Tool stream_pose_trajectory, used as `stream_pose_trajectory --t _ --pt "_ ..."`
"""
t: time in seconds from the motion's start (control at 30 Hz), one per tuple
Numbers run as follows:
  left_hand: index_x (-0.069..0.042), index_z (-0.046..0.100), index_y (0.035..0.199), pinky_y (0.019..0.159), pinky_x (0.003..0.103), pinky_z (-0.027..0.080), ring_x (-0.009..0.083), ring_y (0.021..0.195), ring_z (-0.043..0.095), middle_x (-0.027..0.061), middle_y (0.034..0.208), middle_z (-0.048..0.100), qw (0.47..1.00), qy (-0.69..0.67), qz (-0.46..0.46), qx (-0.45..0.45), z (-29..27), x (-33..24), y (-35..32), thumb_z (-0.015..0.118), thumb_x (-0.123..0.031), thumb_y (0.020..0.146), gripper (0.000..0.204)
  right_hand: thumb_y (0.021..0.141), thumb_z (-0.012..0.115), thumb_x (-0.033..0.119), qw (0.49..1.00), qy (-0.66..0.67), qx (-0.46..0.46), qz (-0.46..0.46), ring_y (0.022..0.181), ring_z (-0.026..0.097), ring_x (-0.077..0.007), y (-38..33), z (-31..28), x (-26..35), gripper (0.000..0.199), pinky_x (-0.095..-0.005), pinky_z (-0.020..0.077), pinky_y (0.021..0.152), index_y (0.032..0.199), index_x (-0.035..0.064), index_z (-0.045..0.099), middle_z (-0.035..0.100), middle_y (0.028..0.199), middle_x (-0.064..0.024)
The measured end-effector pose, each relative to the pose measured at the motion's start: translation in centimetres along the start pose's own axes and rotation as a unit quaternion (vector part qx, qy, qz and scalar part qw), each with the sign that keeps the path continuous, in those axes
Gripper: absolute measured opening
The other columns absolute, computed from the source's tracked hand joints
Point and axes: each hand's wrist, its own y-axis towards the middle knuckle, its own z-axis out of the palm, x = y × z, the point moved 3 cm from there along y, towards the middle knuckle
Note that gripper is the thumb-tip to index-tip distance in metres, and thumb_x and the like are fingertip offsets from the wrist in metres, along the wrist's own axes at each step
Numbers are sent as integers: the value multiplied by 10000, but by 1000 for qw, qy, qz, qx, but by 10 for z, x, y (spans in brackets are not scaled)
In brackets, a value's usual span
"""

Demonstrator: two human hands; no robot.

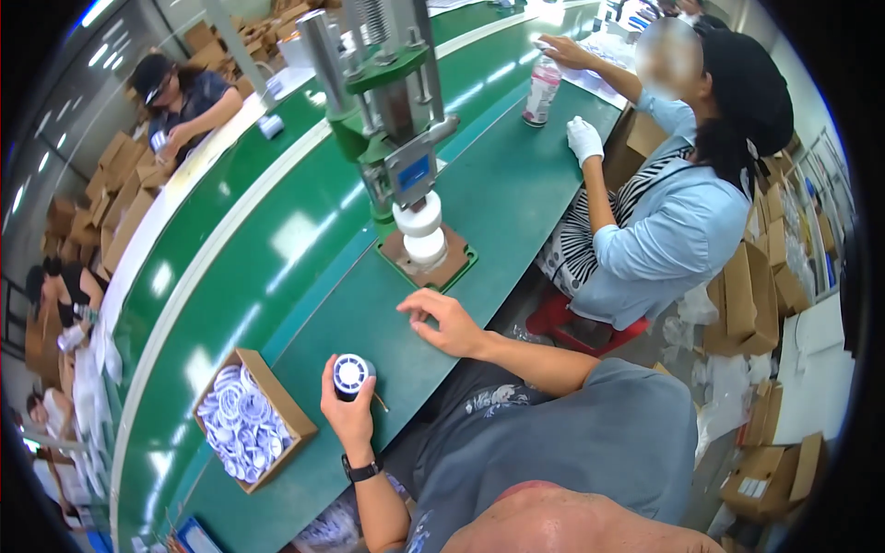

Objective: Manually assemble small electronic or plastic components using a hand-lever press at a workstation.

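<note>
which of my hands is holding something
Your left hand, with the black wristband: it holds a round black part with a white, spoked plastic face. Your right hand holds nothing.

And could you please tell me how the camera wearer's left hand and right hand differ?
The left hand holds a round white-topped part; the right hand appears empty, near the press base. The left hand has a dark band at its wrist; the right hand has none. Both are ungloved.

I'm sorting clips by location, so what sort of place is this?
Probably a factory assembly workshop: a green-and-grey metal bench press stands on the long green worktop, an open brown cardboard box holds many white plastic-looking round parts, and the left hand holds a round white-and-black part.
</note>
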Motion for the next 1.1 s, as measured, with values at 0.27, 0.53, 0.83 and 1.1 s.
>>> stream_pose_trajectory --t 0.27,0.53,0.83,1.1 --pt "63 530 1269 880 281 499 155 986 627 100 1101 636 995 -84 33 51 81 -60 74 780 12 706 619 819 578 -46 995 -30 -92 -5 754 622 -202 -15 -39 3 175 -298 497 685 973 -1 648 615 849 -102" --pt "76 533 1256 831 265 516 139 929 634 89 1050 652 988 -83 75 105 113 -63 125 798 -21 711 614 808 571 -52 992 -47 -101 -56 743 625 -257 -20 -27 1 153 -332 498 661 930 -3 649 615 833 -121" --pt "46 553 1236 819 291 517 154 937 639 92 1065 654 983 -91 64 148 142 -69 124 797 -30 720 575 798 588 -23 995 -59 -58 -60 746 621 -285 -20 -22 2 133 -366 506 666 912 13 646 618 853 -111" --pt "29 563 1160 852 313 503 163 956 633 98 1076 657 982 -103 108 119 169 -59 146 790 -41 746 477 793 594 -21 994 -76 -52 -60 744 618 -286 -21 -22 0 131 -369 506 665 907 16 645 615 850 -108"
